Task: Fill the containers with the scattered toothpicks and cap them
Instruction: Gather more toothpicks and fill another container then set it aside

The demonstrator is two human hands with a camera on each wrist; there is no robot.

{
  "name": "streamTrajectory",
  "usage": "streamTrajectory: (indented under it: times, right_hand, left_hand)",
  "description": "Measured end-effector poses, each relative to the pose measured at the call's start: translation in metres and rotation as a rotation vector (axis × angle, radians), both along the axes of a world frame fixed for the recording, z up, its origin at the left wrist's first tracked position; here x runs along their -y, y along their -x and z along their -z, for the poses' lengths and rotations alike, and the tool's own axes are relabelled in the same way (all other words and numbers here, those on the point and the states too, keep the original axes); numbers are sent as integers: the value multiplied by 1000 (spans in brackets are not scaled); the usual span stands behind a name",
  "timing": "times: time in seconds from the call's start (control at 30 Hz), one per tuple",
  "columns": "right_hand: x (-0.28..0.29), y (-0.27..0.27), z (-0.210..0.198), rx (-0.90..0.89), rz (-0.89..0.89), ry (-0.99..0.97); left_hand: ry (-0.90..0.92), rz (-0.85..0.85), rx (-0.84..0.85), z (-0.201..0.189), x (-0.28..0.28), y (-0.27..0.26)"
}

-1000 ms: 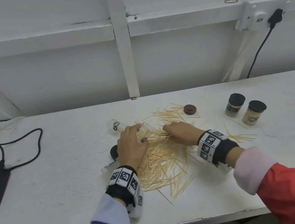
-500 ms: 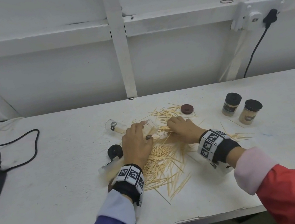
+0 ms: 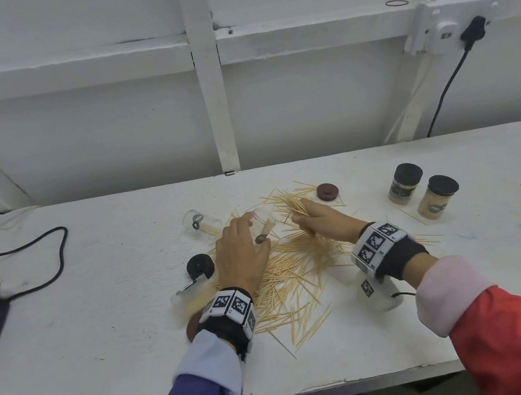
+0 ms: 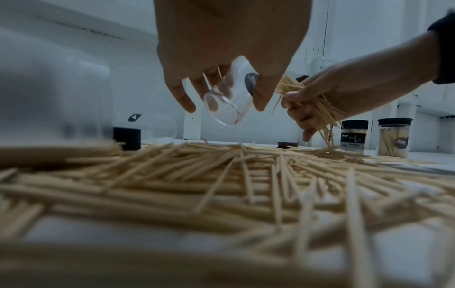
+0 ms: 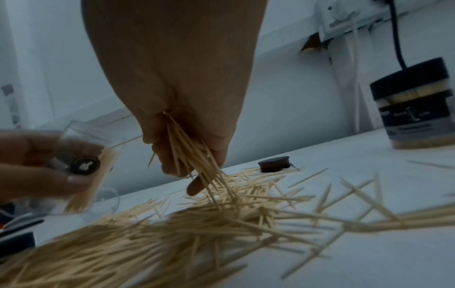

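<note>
Head view: left hand [image 3: 240, 256] grips clear jar [image 3: 265, 222]; right hand [image 3: 324, 221] clutches toothpicks [image 3: 291, 204]; labels unreadable.

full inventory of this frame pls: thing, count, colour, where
loose toothpicks: many, pale wood, piled mid-table
bunch of toothpicks: one handful, pale wood, in right hand
open container: 1, clear, tilted, held in left hand
capped containers: 2, clear with black lids, full, upright, far right
empty container: 1, clear, lying on its side, left of the pile's far end
container by left wrist: 1, clear, lying down, holds toothpicks
loose lids: black left of pile, dark brown at far end
black cable: 1, left
wall plug: 1, black, upper right
table: 1, white
left hand: grips open container
right hand: grips the bunch
</note>
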State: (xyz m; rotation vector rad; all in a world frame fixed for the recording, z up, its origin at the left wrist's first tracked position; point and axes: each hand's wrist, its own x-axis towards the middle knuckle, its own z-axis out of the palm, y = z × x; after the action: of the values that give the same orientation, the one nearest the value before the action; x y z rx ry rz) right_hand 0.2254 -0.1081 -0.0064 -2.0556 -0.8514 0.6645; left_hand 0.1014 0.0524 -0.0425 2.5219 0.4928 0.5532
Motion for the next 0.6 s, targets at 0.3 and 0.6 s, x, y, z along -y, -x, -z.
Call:
streamTrajectory:
  times: [0.3,0.6]
  right_hand:
    - [-7,-1,-11,-120,-13,-88]
    - [-12,5,-26,-194,-83,-141]
  left_hand:
    - [-26,40,-79,3,2,0]
    - [-19,40,-137,5,1,-2]
